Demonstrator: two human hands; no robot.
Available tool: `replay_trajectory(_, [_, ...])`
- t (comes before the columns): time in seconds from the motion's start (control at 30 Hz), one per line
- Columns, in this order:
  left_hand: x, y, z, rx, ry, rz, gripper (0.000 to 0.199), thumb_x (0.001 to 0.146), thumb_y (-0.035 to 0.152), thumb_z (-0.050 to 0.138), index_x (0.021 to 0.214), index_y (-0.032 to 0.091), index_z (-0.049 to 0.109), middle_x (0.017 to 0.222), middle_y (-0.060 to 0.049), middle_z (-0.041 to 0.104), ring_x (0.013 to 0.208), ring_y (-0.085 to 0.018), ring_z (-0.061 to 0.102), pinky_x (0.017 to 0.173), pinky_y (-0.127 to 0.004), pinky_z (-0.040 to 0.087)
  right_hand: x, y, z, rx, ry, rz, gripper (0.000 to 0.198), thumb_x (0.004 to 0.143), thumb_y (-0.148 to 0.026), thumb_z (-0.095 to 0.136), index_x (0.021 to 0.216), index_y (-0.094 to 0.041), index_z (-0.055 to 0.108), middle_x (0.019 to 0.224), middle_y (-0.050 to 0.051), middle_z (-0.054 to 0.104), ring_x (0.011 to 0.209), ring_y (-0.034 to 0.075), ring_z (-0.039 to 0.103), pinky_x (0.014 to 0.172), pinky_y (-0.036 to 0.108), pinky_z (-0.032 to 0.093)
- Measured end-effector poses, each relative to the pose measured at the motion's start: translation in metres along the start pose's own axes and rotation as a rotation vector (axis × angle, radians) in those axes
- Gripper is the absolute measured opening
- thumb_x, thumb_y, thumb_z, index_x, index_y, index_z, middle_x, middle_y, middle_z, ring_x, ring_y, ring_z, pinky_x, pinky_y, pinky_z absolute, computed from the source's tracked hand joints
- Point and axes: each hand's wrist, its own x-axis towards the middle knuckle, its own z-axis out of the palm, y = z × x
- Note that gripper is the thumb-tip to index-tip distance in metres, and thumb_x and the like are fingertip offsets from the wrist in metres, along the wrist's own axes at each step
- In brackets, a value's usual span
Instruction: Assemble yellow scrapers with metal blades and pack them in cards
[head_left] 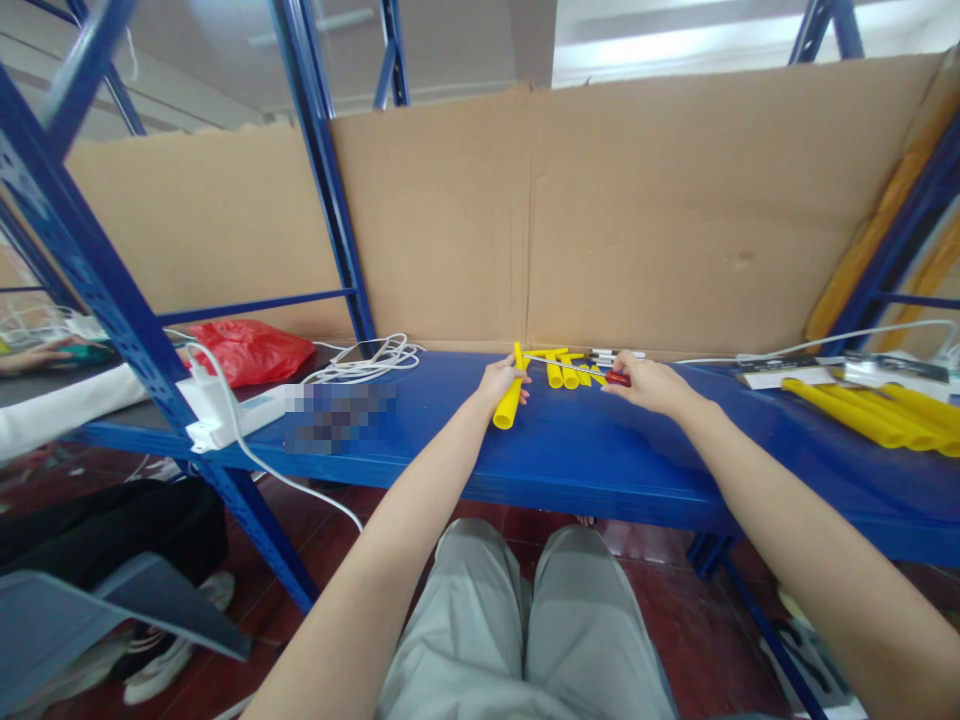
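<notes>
Two hands: my left hand (506, 382) grips tube (507, 406), right hand (637, 381) screwdriver (619, 379)
Screwdriver: best kept straight, toward nine o'clock

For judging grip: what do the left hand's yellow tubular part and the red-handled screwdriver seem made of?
Yellow tubular part: probably smooth plastic, given its even colour and hollow end.
Red-handled screwdriver: thin, silvery shaft, likely metal; handle perhaps plastic, too small to confirm.
</notes>
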Motion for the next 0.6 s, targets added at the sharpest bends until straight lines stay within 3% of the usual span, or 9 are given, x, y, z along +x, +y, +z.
replay_trajectory(0.37, [-0.0035,0.0037,0.0004,-0.001,-0.001,-0.028,0.066,0.086,0.005,0.048,0.148,0.020,0.035,0.075,-0.002,0.063,0.042,-0.007,0.049,0.042,-0.018,0.044,-0.0005,0.0002,-0.0017,0.006,0.050,-0.035,0.021,0.090,-0.035,0.044,0.089,-0.023,0.061,0.084,0.008,0.072,0.077,0.023,0.066,0.059,0.028,0.038])
replay_trajectory(0.6, [-0.0057,0.0036,0.0023,-0.014,0.005,-0.014,0.067,0.085,0.002,0.044,0.149,0.018,0.034,0.072,-0.001,0.061,0.041,-0.007,0.048,0.041,-0.018,0.043,0.0023,0.0028,0.0042,0.076,0.021,0.009,0.024,0.084,-0.041,0.056,0.097,-0.021,0.059,0.084,0.009,0.072,0.073,0.023,0.065,0.056,0.027,0.037])
